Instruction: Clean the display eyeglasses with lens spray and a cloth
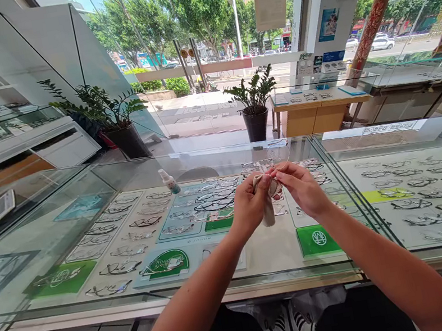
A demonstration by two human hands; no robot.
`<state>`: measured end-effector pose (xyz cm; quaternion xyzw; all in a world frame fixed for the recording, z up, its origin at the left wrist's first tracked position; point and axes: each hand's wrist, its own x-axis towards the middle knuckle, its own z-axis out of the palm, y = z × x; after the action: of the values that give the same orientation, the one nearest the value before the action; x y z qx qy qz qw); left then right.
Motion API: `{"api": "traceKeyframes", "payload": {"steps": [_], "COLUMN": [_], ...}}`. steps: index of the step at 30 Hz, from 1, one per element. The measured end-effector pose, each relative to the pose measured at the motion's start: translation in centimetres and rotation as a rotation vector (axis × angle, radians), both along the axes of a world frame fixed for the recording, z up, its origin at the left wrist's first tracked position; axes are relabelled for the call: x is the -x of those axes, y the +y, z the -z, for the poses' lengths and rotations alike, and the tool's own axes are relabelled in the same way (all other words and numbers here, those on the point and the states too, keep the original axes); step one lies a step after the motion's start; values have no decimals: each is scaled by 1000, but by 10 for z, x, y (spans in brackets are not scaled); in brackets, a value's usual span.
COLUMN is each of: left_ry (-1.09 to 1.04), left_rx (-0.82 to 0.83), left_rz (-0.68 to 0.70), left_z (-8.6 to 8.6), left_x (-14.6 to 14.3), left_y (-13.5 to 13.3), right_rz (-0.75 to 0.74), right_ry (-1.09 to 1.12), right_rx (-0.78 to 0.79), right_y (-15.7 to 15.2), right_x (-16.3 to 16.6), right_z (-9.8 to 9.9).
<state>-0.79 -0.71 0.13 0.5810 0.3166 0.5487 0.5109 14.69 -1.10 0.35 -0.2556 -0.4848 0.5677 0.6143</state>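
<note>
Above a glass display counter (209, 290), both my hands meet at chest height. My left hand (251, 203) is closed around a beige cleaning cloth (269, 214) that hangs down below the fingers. My right hand (302, 188) pinches a pair of thin clear-rimmed glasses (279, 156), whose lens and temple rise just above my fingertips. The cloth is pressed against the glasses between the two hands. A small white spray bottle (169, 181) with a teal label lies on the counter top to the left of my hands.
Under the glass lie several rows of eyeglass frames (129, 227) and green sign cards (317, 238). Another showcase (429, 180) adjoins on the right. Two potted plants (254, 108) stand by the shop window. My knees and shoes (288, 330) show below the counter.
</note>
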Motion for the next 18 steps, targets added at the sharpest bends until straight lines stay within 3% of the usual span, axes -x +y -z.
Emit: {"api": "traceKeyframes", "payload": {"steps": [5,12,18], "left_ry": [135,95,25], "left_rx": [-121,-53,-7], "left_rz": [32,228,103], "left_z": [-6,-5,1], "left_x": [7,9,4], "left_y": [2,3,2], "right_rz": [47,86,46], "right_ry": [-60,-45,-67], "right_rx": [-6,9,-22], "right_y": [3,8,4], "right_x": [-7,-12,-4], "right_z": [-3,-5,-1]}}
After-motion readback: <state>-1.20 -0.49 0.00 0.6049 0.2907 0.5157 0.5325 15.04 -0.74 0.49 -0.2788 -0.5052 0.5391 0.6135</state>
